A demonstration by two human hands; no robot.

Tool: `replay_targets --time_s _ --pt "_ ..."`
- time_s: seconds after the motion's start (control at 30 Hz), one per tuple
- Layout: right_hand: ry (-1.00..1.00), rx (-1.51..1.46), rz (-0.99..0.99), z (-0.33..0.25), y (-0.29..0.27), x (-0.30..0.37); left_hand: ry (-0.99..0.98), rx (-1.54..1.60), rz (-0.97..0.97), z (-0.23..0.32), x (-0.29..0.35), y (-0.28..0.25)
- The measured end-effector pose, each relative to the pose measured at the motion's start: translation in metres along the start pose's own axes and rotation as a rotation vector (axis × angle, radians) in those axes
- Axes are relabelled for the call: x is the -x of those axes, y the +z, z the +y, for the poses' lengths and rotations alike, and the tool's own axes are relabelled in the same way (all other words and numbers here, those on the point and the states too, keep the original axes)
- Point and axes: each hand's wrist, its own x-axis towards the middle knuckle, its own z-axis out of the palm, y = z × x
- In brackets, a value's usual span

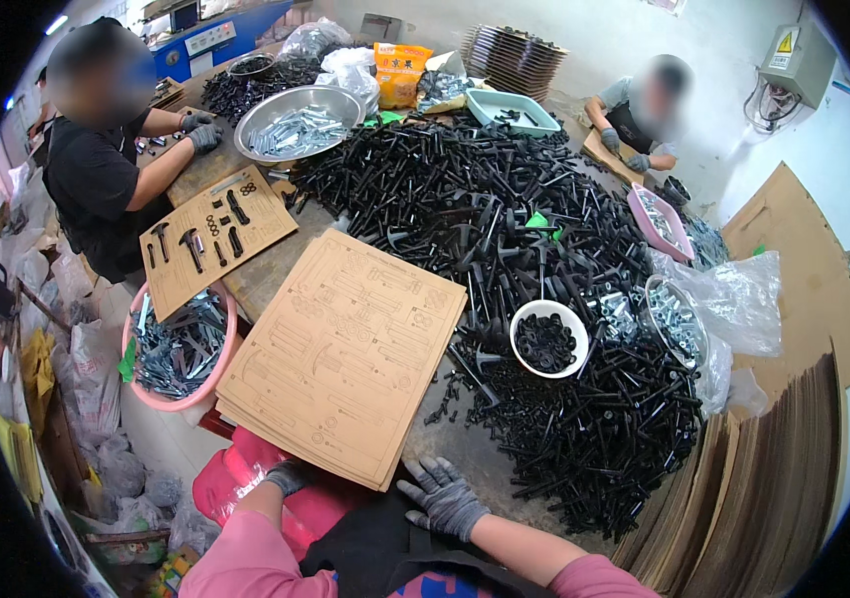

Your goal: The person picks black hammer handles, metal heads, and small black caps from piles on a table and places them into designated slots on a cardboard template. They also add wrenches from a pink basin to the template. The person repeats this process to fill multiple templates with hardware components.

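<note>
A stack of brown cardboard sheets (345,349) printed with line drawings of hardware lies in front of me, tilted on the table. My left hand (290,476), in a grey glove, is at the stack's near edge; its fingers are mostly hidden there. Beside the stack's near right corner, my right hand (448,498), also gloved, rests with its fingers stretched apart and nothing in them. A large heap of black bolts and fittings (445,199) spreads over the table beyond and to the right.
A white bowl of black nuts (584,344) sits in the heap. A pink basin (231,344) of metal strips stands left, below a board with black parts (270,234). Cardboard sheets (744,498) stand at right. Co-workers sit at far left (91,169) and far right (634,120).
</note>
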Motion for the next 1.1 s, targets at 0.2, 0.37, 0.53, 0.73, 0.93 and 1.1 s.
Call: replay_targets --time_s 0.2,0.37,0.53,0.73,0.93,1.1 --pt "0.002 -0.108 0.028 -0.001 0.013 0.003 -0.402 -0.125 0.32 -0.137 0.008 0.046" --pt "-0.03 0.026 0.011 0.002 0.009 0.001 -0.507 -0.017 0.146 -0.11 0.02 0.003" --pt "-0.004 0.017 0.065 0.005 0.025 0.004 -0.407 -0.014 0.086 -0.093 0.006 -0.033" --pt "0.128 -0.15 0.081 -0.011 0.028 0.005 -0.267 -0.067 0.03 -0.091 -0.036 -0.087" --pt "0.128 -0.136 0.232 -0.007 0.041 -0.001 -0.199 -0.102 -0.023 -0.112 -0.026 -0.1" --pt "0.184 -0.125 0.243 -0.008 0.031 -0.01 -0.095 -0.115 -0.101 -0.159 -0.019 -0.098"
